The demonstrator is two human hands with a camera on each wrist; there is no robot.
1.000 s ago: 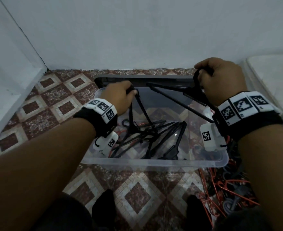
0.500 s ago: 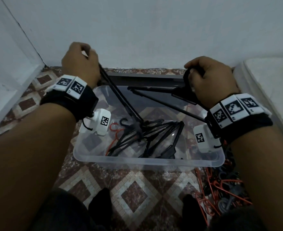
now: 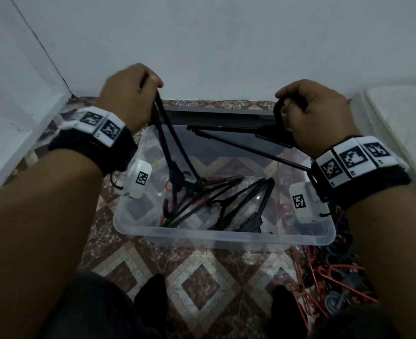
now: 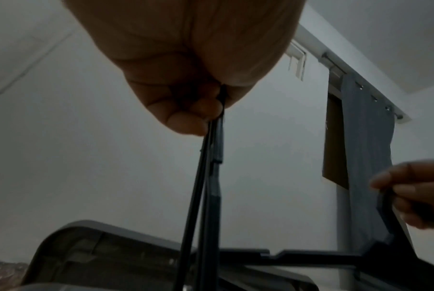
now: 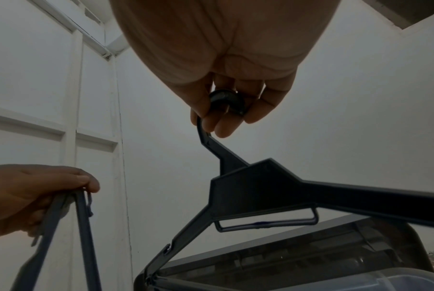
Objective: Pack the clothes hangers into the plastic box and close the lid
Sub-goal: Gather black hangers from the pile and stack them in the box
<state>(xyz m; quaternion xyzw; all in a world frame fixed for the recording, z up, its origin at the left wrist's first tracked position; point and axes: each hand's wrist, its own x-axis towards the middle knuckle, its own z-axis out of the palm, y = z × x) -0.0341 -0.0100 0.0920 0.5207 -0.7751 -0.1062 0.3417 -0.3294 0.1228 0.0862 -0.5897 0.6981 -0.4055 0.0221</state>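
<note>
A clear plastic box (image 3: 226,234) sits on the tiled floor with several black hangers (image 3: 229,201) lying in it. My left hand (image 3: 150,84) is raised over the box's left side and grips the end of a black hanger (image 3: 170,152), which hangs down into the box. That same left hand (image 4: 205,110) pinches the hanger's thin bars (image 4: 208,187). My right hand (image 3: 290,104) holds another black hanger (image 3: 238,140) by its hook, level over the box's far side. In the right wrist view the right hand's fingers (image 5: 230,122) curl round the hook above the hanger's body (image 5: 260,187).
The dark grey lid (image 3: 216,115) stands behind the box against the white wall. A tangle of orange and grey hangers (image 3: 324,277) lies on the floor at the right. A white mattress (image 3: 398,113) borders the right side, a white ledge (image 3: 18,123) the left.
My left hand has risen out of the box, pulling one end of a black hanger up with it. The right hand has kept its hanger in nearly the same place.
</note>
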